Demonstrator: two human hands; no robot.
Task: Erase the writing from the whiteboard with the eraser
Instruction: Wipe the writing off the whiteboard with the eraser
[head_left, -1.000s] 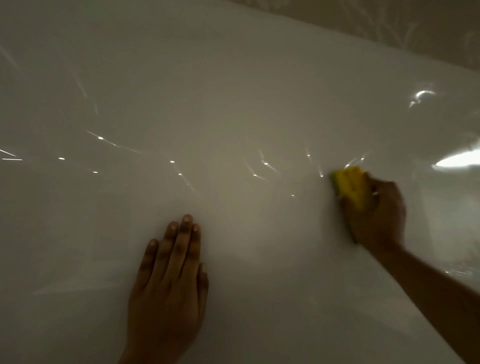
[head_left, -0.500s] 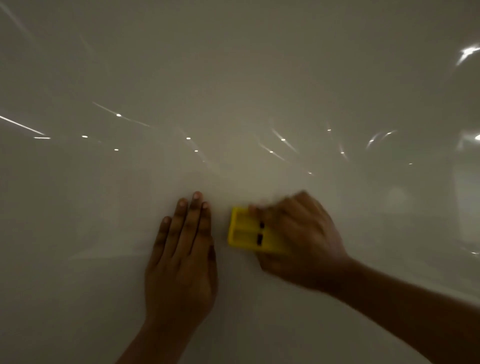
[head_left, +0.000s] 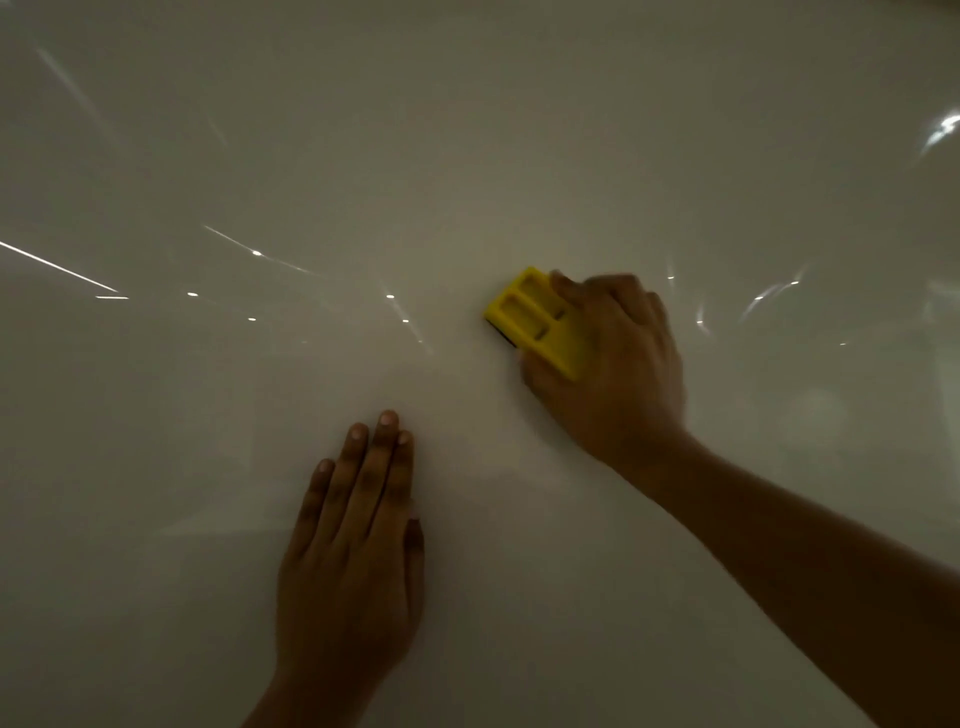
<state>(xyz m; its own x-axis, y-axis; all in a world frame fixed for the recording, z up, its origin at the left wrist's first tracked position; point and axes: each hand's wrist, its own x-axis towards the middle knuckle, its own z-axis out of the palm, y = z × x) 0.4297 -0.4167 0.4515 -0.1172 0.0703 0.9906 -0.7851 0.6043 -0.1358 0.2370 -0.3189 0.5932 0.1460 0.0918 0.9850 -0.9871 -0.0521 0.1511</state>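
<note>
The glossy whiteboard (head_left: 467, 156) fills the whole view in dim light, and I see no writing on it, only light reflections. My right hand (head_left: 618, 364) grips a yellow plastic eraser (head_left: 530, 317) and presses it flat on the board, right of centre. The eraser's far corner sticks out past my fingers; its near end is hidden under my palm. My left hand (head_left: 358, 535) lies flat on the board at lower centre, fingers together and holding nothing, below and left of the eraser.
Bright streaks and dots of reflected light (head_left: 254, 253) cross the board's middle band, with a stronger glare (head_left: 943, 132) at the upper right. No board edge or other object shows.
The eraser swept left from the board's right side to beside my left hand, then moved up and right to its present spot. My left hand stayed flat on the board.
</note>
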